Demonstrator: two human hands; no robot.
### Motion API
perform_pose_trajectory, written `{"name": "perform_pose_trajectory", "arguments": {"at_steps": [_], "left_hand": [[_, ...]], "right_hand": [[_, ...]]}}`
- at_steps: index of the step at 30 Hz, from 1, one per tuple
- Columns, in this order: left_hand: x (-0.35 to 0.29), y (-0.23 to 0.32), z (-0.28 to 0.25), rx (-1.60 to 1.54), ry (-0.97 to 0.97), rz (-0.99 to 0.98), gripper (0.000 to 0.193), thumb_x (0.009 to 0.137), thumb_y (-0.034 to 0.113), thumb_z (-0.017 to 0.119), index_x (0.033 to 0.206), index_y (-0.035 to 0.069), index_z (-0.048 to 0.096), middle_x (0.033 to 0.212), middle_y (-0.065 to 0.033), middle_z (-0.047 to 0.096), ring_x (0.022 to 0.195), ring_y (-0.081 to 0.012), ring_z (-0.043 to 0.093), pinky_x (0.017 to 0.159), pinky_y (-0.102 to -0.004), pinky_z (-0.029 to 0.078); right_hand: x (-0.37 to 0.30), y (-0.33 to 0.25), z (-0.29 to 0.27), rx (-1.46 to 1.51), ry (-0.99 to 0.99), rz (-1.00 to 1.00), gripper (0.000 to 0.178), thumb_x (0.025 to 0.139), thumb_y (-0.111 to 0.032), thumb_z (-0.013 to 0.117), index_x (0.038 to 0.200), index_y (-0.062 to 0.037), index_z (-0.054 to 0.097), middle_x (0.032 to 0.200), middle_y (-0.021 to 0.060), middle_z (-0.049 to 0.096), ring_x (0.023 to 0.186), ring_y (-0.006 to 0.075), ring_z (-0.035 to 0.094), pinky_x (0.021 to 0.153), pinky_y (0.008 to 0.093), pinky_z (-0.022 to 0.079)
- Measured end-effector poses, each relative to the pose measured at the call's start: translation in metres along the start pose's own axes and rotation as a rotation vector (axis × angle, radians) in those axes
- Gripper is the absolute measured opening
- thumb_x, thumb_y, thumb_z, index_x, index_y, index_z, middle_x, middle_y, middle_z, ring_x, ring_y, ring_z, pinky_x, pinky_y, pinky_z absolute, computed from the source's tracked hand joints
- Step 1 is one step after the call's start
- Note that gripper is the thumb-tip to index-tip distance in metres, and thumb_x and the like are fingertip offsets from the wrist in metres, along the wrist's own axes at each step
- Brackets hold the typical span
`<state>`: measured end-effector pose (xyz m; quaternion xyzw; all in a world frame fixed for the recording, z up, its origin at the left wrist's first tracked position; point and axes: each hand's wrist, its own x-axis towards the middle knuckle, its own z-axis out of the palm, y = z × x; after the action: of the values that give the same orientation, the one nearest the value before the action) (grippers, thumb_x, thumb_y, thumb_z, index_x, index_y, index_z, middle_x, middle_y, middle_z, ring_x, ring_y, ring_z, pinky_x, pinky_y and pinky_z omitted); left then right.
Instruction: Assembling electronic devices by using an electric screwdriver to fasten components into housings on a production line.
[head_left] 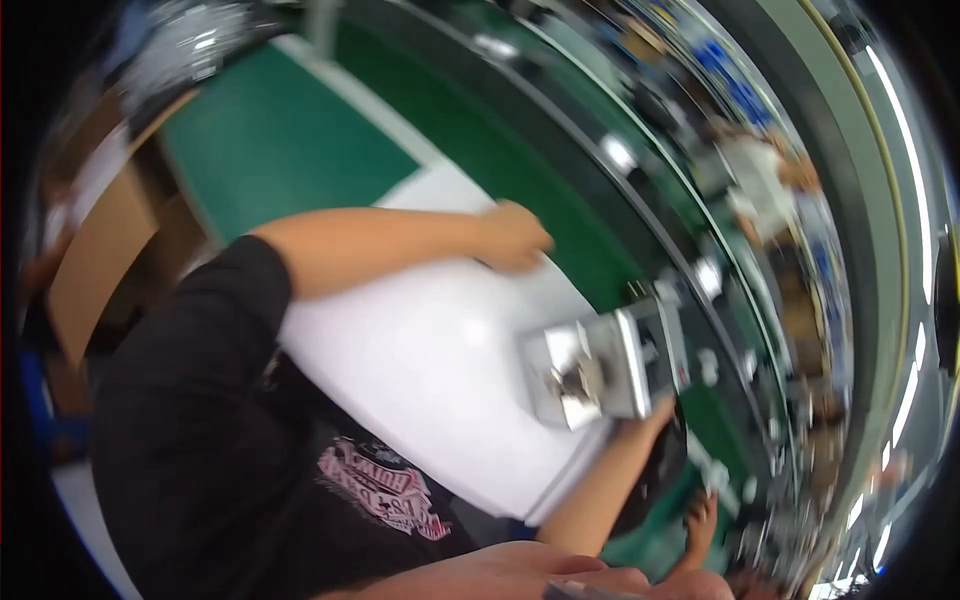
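Observation:
My left hand (515, 237) is closed over the far edge of a large white sheet or panel (420, 340), its knuckles up. A small dark bit shows beneath it, but blur hides what it is. To the right, a shiny metal box-like fixture (632, 362) stands at the panel's right end, with a clear or reflective plate and a brownish metal part (580, 382) on its near side. My right hand (660, 410) is at the lower side of this fixture; its fingers are hidden behind it, and whether it grips the fixture cannot be made out.
A green work surface (290, 140) lies beyond the panel. An open cardboard box (110, 255) stands at the left. A dark conveyor line (560, 120) with metal rails curves past. Another person's hand (700, 515) is at the lower right; a person in white (755, 180) works across the line.

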<state>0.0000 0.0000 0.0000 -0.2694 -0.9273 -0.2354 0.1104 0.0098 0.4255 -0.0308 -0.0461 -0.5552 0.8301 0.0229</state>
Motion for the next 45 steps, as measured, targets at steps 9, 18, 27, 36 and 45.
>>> {"name": "perform_pose_trajectory", "arguments": {"at_steps": [9, 18, 27, 36, 45], "left_hand": [[0.000, 0.021, -0.012, 0.048, -0.090, -0.090, 0.029, 0.090, 0.034, 0.067, 0.076, 0.009, 0.063, 0.073, -0.0125, 0.067, 0.074, -0.0348, 0.066, 0.068, -0.0466, 0.050], [-0.009, 0.020, -0.010, 0.003, -0.027, -0.117, 0.029, 0.090, 0.033, 0.069, 0.074, 0.009, 0.062, 0.071, -0.0115, 0.065, 0.072, -0.0336, 0.065, 0.066, -0.0446, 0.049], [-0.013, 0.015, -0.004, 0.047, 0.024, -0.063, 0.030, 0.090, 0.032, 0.070, 0.074, 0.008, 0.060, 0.068, -0.0103, 0.063, 0.066, -0.0321, 0.062, 0.061, -0.0439, 0.046], [-0.013, 0.016, -0.004, 0.027, 0.042, -0.084, 0.034, 0.089, 0.034, 0.068, 0.071, 0.008, 0.059, 0.066, -0.0111, 0.062, 0.065, -0.0342, 0.062, 0.060, -0.0455, 0.045], [0.004, 0.018, 0.001, 0.014, 0.021, -0.109, 0.022, 0.087, 0.031, 0.069, 0.089, 0.009, 0.064, 0.088, -0.0134, 0.069, 0.083, -0.0345, 0.066, 0.070, -0.0461, 0.050]], "right_hand": [[-0.021, -0.017, 0.010, -0.014, 0.336, -0.106, 0.042, 0.094, -0.030, 0.068, 0.114, 0.0066, 0.065, 0.102, 0.0122, 0.071, 0.089, 0.0246, 0.070, 0.078, 0.0376, 0.057], [-0.028, -0.018, 0.025, -0.016, 0.347, -0.078, 0.044, 0.093, -0.029, 0.069, 0.114, 0.0089, 0.063, 0.102, 0.0132, 0.070, 0.085, 0.0237, 0.070, 0.074, 0.0363, 0.056], [-0.029, -0.017, 0.023, 0.007, 0.302, -0.063, 0.044, 0.093, -0.030, 0.070, 0.114, 0.0080, 0.063, 0.103, 0.0126, 0.070, 0.086, 0.0239, 0.070, 0.075, 0.0362, 0.057], [-0.023, -0.012, 0.016, 0.064, 0.219, -0.050, 0.041, 0.097, -0.028, 0.065, 0.116, 0.0078, 0.064, 0.104, 0.0128, 0.071, 0.092, 0.0258, 0.071, 0.080, 0.0387, 0.058], [-0.027, -0.015, 0.016, 0.135, 0.226, -0.052, 0.039, 0.098, -0.028, 0.063, 0.114, 0.0079, 0.066, 0.105, 0.0136, 0.072, 0.089, 0.0268, 0.072, 0.077, 0.0388, 0.058]]}}
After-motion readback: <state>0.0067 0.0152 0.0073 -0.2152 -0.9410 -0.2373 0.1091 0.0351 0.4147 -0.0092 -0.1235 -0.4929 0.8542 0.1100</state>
